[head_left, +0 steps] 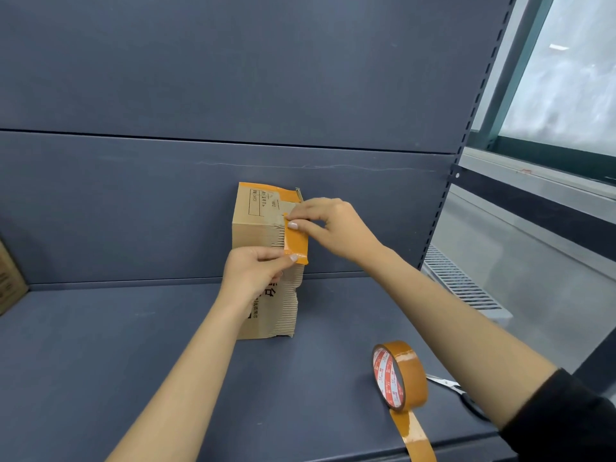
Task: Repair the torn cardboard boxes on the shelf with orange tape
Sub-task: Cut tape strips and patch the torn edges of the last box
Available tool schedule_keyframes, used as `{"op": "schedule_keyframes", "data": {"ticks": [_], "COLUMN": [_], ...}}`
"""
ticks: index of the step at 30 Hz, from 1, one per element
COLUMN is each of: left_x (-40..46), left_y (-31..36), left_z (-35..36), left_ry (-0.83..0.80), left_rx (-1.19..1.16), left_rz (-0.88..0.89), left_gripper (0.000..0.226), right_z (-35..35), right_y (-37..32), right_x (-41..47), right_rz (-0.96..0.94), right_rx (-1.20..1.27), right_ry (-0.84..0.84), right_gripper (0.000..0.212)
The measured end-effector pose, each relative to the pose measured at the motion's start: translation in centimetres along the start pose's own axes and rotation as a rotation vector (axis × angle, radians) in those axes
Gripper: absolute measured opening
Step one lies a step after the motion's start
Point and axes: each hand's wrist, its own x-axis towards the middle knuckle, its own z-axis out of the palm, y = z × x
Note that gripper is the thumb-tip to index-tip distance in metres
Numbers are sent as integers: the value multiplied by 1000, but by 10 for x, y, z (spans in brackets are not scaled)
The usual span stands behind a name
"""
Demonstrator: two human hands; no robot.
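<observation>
A torn cardboard box (256,228) stands upright against the back panel of the grey shelf (133,361); its right edge is ragged, with bare corrugation showing. A short strip of orange tape (296,241) lies over that torn edge near the box's top corner. My left hand (256,271) pinches the strip's lower end. My right hand (328,225) pinches its upper end, thumb on the tape. An older orange strip runs along the box's top edge. The orange tape roll (400,375) stands on edge at the front right, a loose tail hanging over the shelf's front edge.
Scissors (446,383) lie behind the tape roll at the shelf's right end, partly hidden by my right forearm. Another cardboard box (10,278) shows at the far left edge. A perforated shelf upright (466,135) and a window bound the right side.
</observation>
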Motion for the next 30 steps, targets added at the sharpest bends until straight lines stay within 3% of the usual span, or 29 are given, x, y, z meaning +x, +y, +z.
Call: {"op": "schedule_keyframes", "data": {"ticks": [10,19,23,26,30], "left_x": [5,7,-1,-13,-10], "left_y": [-8,-15,-28,-30,-1], "left_z": [4,10,5,0,-6], "left_ry": [38,54,36,62,199], "left_rx": [0,-224,-148,-1,206], "left_rz": [-16,-192,-253,-62,502], "left_gripper": [7,16,14,10,9], "right_z": [8,18,21,25,20], "right_y": [6,14,14,14,12], "right_x": [-7,-16,-18,-21,-18], "right_rz": [-85,-43,-20,-1,1], "right_rx": [-86,-7,-19,31,165], "right_ry": [40,83,-7,-2,82], "right_gripper": [34,44,61,64,50]}}
